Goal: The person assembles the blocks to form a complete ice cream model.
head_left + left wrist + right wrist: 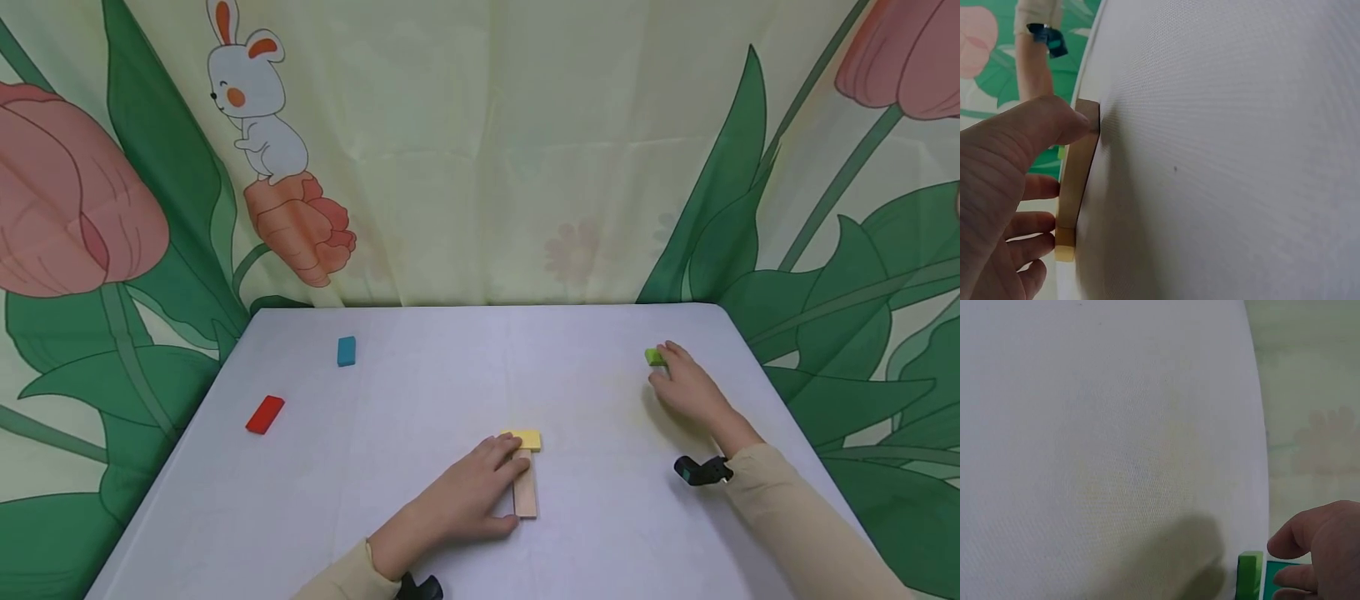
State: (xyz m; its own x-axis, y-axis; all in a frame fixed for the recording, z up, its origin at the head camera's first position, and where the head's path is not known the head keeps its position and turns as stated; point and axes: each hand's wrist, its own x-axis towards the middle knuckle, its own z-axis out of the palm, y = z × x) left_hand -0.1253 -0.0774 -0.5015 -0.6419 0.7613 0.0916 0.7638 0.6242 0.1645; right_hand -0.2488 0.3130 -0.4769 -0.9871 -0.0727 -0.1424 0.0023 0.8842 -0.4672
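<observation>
My left hand [468, 492] rests over two pieces at the front middle of the table. Its thumb meets the near end of a long plain wooden block [527, 493], and its fingertips touch the top. Across that block's far end lies a yellow block [531, 440], partly under the fingers; in the left wrist view the wooden block [1079, 169] and yellow block [1065, 245] meet end to side. At the far right, my right hand [688, 387] reaches to a small green block [655, 357], fingertips right at it. In the right wrist view, a gap separates thumb and green block [1249, 575].
A blue block [347, 351] stands toward the back left. Nearer the left edge lies a red block [265, 414]. A white cloth covers the table [420, 375], and a printed curtain [487, 150] hangs behind its back edge. Both wrists carry black camera mounts.
</observation>
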